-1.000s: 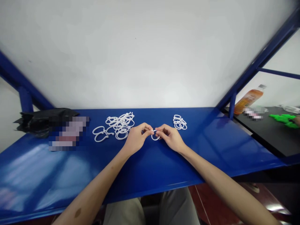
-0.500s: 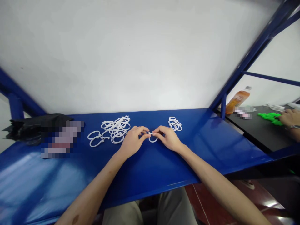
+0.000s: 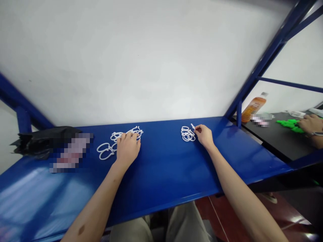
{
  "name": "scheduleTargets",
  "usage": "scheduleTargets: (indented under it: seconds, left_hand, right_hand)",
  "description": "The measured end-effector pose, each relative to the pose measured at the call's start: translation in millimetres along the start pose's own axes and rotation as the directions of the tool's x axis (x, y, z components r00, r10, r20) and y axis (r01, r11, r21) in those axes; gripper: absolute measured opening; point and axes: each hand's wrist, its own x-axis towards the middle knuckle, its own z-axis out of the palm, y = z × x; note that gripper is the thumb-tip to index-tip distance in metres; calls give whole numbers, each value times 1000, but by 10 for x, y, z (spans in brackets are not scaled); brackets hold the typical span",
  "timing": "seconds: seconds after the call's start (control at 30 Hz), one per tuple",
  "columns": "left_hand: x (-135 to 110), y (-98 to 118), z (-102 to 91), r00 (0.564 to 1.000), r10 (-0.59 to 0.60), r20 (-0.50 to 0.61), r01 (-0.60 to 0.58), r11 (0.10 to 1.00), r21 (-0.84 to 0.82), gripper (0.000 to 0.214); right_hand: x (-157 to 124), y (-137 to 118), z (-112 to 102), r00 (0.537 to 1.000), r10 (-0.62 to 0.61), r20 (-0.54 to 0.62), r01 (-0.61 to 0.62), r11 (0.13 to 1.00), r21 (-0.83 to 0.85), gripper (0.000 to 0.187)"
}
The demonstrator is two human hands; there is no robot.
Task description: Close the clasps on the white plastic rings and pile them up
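Observation:
On the blue shelf (image 3: 164, 168) lie two groups of white plastic rings. My left hand (image 3: 127, 149) rests on the big loose pile of rings (image 3: 111, 144) at the left. Its fingers curl down onto the rings and hide what they grip. My right hand (image 3: 205, 136) is at the small neat stack of rings (image 3: 187, 135) to the right. Its thumb and fingers pinch a white ring (image 3: 192, 127) at the stack's far edge.
A crumpled black bag (image 3: 41, 141) and a blurred packet (image 3: 72, 151) lie at the shelf's left end. A blue frame post (image 3: 264, 60) rises at the right. Beyond it, an orange bottle (image 3: 253, 108) and green parts (image 3: 290, 124) sit on a black table with another person's hand (image 3: 311, 123).
My hands, which held one ring together at the middle, have parted. The right carried the ring to the small stack; the left went back to the big pile.

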Motion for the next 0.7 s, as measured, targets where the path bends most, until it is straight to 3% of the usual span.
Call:
scheduleTargets:
  seconds: [0.13, 0.4, 0.57, 0.7]
  left_hand:
    - [7, 0, 17, 1000, -17, -19, 17, 1000, -7, 38]
    - [-12, -9, 47, 1000, -11, -26, 11, 1000, -2, 27]
    - [-14, 56, 8, 989, 19, -145, -34, 995, -96, 21]
    - [-34, 219, -60, 950, 79, -303, -160, 954, -252, 20]
  right_hand:
    - [-17, 52, 1, 996, -55, 73, 61, 994, -87, 17]
    - [-41, 11, -41, 991, -121, 61, 131, 973, -191, 23]
    - [-44, -73, -83, 983, -176, -44, 164, 966, -198, 24]
    - [-150, -362, -81, 959, -261, -113, 260, 965, -21, 19]
